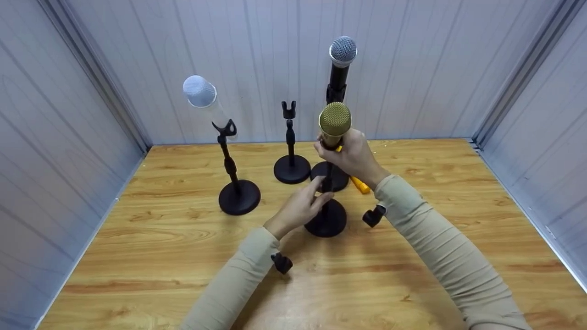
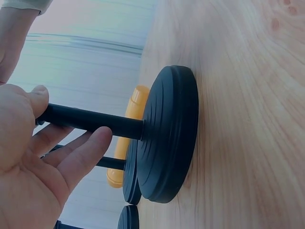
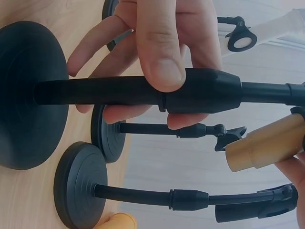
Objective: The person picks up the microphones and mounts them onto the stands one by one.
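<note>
My left hand (image 1: 300,206) holds the black pole (image 2: 90,118) of the nearest desktop microphone stand, with thumb and fingers on opposite sides of it. The stand's round base (image 1: 326,222) rests on the table. Above, my right hand (image 1: 357,153) grips a gold microphone (image 1: 335,120) at the top of this stand. Its gold handle (image 3: 267,143) slants beside the stand's top in the right wrist view; the clip there is only partly visible. Just behind stands another stand bearing a black microphone with a silver head (image 1: 343,50).
On the left, a stand (image 1: 238,197) carries a white microphone (image 1: 200,91) in its clip. A stand with an unoccupied clip (image 1: 289,110) is at the back middle. Behind the nearest stand lies a yellow-orange cylindrical object (image 1: 360,184). Panelled walls (image 1: 252,68) enclose the wooden table (image 1: 183,247).
</note>
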The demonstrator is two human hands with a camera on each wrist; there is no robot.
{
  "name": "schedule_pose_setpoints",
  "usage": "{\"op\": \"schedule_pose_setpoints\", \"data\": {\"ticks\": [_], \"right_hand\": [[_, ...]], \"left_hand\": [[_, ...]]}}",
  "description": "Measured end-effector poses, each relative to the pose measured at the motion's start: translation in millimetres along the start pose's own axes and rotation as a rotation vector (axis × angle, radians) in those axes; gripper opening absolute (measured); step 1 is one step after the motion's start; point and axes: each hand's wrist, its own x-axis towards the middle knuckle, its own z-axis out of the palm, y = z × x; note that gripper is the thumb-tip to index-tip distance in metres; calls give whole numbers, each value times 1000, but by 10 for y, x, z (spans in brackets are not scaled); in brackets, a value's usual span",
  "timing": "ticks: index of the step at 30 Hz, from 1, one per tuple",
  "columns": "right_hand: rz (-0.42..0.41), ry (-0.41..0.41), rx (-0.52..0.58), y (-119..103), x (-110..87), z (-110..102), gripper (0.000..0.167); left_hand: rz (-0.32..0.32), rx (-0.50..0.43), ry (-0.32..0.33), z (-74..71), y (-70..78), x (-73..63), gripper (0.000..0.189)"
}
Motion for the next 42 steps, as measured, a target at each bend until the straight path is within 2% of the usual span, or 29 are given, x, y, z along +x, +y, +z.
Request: {"op": "schedule_pose_setpoints", "data": {"ticks": [5,9,14,17,25,28,31,35,39,42], "right_hand": [[11,-26,37,8,-1,-11,29],[35,-61,124,-2,20,-13,28],[49,-97,229,-201,75,-37,25],[42,-81,215,-325,79,-53,23],[15,-23,102,-381,53,-31,28],[10,-57,101,-384,51,-62,29],[14,-123,111,-387,37,-156,41],[81,-176,149,-379,-21,-375,61],[217,-200,128,-311,-143,-626,66],[292,-292,103,-100,-276,-787,71]], "left_hand": [[-18,-26,4,5,9,-13,37],[-17,-44,17,15,15,-12,37],[-20,-59,13,22,17,-21,39],[-16,-47,9,24,19,-23,40],[-20,-33,16,12,15,-23,38],[-32,-47,14,12,17,-23,41],[-41,-74,6,10,21,-22,42],[-43,-85,-3,1,23,-20,38],[-36,-79,-7,-5,11,-19,35],[-25,-69,-9,1,1,-6,33]]}}
